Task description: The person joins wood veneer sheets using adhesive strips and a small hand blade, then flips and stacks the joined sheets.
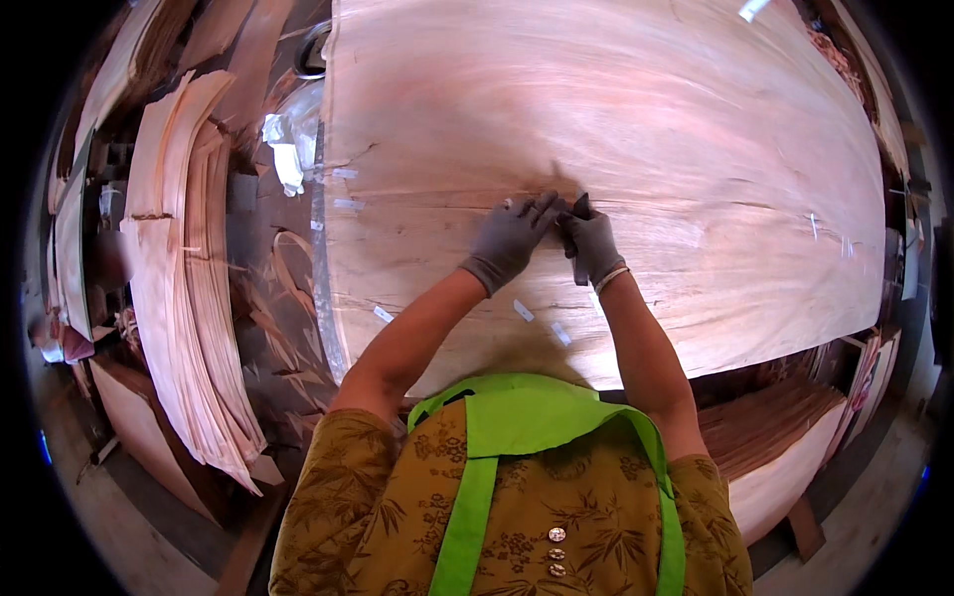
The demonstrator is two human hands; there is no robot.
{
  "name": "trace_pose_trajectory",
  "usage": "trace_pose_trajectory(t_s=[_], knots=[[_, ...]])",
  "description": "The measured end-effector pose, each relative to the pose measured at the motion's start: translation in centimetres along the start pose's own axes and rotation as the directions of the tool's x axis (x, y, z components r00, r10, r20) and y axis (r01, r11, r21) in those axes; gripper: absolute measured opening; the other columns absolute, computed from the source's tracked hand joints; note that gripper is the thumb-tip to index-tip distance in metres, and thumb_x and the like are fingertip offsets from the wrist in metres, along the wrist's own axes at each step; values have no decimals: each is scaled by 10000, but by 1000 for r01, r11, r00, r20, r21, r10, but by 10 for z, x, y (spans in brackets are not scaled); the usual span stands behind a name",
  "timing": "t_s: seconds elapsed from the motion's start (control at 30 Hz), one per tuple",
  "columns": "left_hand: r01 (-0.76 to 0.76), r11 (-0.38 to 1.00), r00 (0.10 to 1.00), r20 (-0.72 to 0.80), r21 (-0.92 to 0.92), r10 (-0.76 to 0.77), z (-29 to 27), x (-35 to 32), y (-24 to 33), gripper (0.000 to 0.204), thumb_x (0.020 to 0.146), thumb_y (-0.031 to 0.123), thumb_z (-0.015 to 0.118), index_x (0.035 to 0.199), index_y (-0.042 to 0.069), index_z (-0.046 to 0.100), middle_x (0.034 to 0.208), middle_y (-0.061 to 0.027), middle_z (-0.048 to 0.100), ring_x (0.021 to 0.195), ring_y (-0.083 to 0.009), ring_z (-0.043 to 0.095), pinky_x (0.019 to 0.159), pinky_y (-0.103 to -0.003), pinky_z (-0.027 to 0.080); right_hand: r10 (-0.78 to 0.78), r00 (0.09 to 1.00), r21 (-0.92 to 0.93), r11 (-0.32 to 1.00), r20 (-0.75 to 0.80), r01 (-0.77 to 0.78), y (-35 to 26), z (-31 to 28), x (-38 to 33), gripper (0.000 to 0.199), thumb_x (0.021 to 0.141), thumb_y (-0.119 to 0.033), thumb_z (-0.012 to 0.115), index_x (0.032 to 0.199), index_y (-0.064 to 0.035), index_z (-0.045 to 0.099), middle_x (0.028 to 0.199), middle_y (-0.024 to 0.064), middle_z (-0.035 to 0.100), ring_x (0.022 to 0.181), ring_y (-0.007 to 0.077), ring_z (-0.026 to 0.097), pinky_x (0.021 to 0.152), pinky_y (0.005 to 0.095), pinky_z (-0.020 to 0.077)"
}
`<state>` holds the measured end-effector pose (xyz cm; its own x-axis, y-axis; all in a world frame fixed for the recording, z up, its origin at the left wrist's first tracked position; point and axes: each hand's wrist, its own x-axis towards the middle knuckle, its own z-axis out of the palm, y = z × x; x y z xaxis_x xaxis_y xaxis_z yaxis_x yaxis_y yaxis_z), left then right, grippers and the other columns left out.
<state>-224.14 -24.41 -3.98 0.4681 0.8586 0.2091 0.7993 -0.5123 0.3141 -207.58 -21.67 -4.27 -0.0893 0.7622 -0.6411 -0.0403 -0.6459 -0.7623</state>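
A broad sheet of pale wood veneer [616, 119] lies in front of me, with a dark crack or seam running across it under my hands. My right hand [596, 246], in a grey glove, is closed around a slim dark tool [581, 270] that looks like a utility knife. Beside it, my gloved left hand [505, 243] rests low over the seam, its fingers drawn together and reaching to the right hand's fingertips. Anything pinched there is too small to make out. Short strips of whitish tape [523, 311] lie on the veneer near my forearms.
Stacked veneer sheets [189, 288] stand at the left, and another stack [775, 437] is at the lower right. Veneer scraps [288, 348] litter the floor beside the sheet's left edge. White crumpled plastic [286, 159] lies at the upper left.
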Motion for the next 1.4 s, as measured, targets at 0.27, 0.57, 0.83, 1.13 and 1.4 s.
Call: trace_pose_trajectory(t_s=[0.27, 0.57, 0.83, 1.13, 1.4], knots=[[-85, 996, 994, -70, 2, 85, 15, -1, -1, 420, 743, 90, 530, 1162, 92, 558, 1224, -106, 513, 1078, -260, 481, 812, -424, 428, -300, 946, -892, 450, -122, 28, 2, -5, -1, 340, 814, -456, 571, 932, -156, 677, 845, 147, 653, 807, 362, 613, 694, 438, 492], [34, 995, 999, 20, -93, -32, -21, 8, 13, 527, 720, 135, 583, 1235, 65, 493, 1340, -95, 417, 1142, -282, 447, 878, -434, 391, -475, 852, -660, 716, -220, 229, 21, -58, -74, 223, 763, -212, 679, 886, -39, 611, 812, 138, 656, 765, 267, 644, 642, 349, 493], [-62, 998, 995, 79, -28, 64, 17, 2, 52, 611, 749, 340, 598, 1247, 12, 465, 1364, -191, 360, 1301, -346, 276, 1076, -527, 148, -90, 464, -41, 993, -881, 114, 143, -241, -174, 99, 786, -124, 624, 714, -88, 567, 633, -27, 537, 533, 46, 428, 467, 232, 343], [-59, 996, 998, 9, -72, 59, -8, -15, 115, 521, 782, 193, 591, 1260, 36, 455, 1368, -199, 358, 1306, -358, 274, 1064, -521, 185, 342, 343, 422, 885, -875, 194, 274, -392, -232, 213, 780, -287, 634, 813, -79, 604, 615, 20, 518, 478, 141, 471, 451, 301, 384], [738, 327, 675, 633, -591, -380, 56, -145, 268, 250, 859, 145, 485, 1065, 87, 614, 914, -151, 631, 828, -311, 615, 735, -381, 483, 409, 511, 454, 890, -756, -42, 326, -543, -177, 626, 860, -527, 458, 1207, -10, 519, 1199, 99, 540, 1068, 292, 484, 931, 411, 357]])
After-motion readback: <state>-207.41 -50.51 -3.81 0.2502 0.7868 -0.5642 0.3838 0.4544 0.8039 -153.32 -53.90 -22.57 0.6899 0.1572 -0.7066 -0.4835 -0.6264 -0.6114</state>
